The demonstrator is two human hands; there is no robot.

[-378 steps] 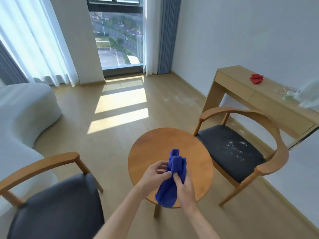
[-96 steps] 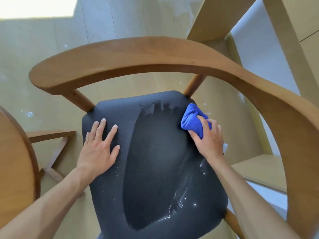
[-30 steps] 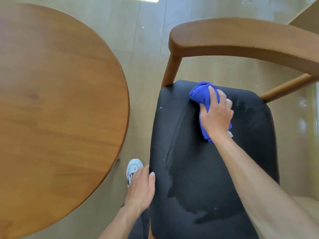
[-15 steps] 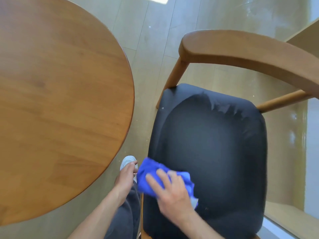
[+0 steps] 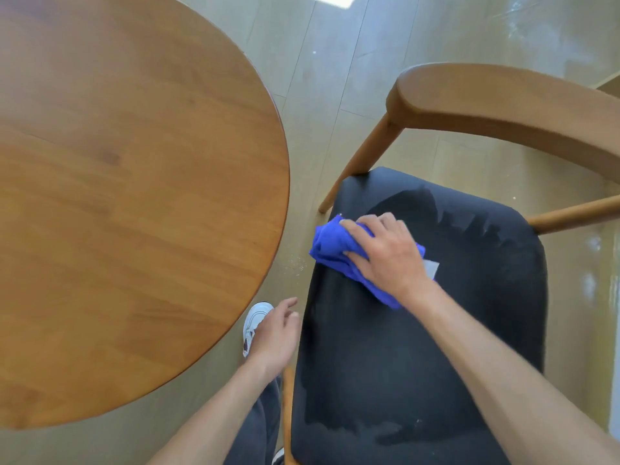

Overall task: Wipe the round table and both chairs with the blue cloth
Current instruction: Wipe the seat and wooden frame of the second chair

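Observation:
My right hand (image 5: 385,255) presses the bunched blue cloth (image 5: 330,250) onto the left side of the black chair seat (image 5: 436,347); its fingers curl over the cloth. Damp wipe marks darken much of the seat. The chair's curved wooden backrest (image 5: 510,109) arcs across the upper right. My left hand (image 5: 276,335) hangs with loose fingers by the seat's left edge and holds nothing. The round wooden table (image 5: 134,196) fills the left of the view. The second chair is out of view.
A narrow strip of wood floor (image 5: 335,78) runs between table and chair. My white shoe (image 5: 255,318) and dark trouser leg (image 5: 258,427) stand in that gap. White specks lie on the floor near the seat's left edge.
My right hand has slid the cloth from the seat's near left corner up along its left side. My left hand has dropped slightly away from the seat edge.

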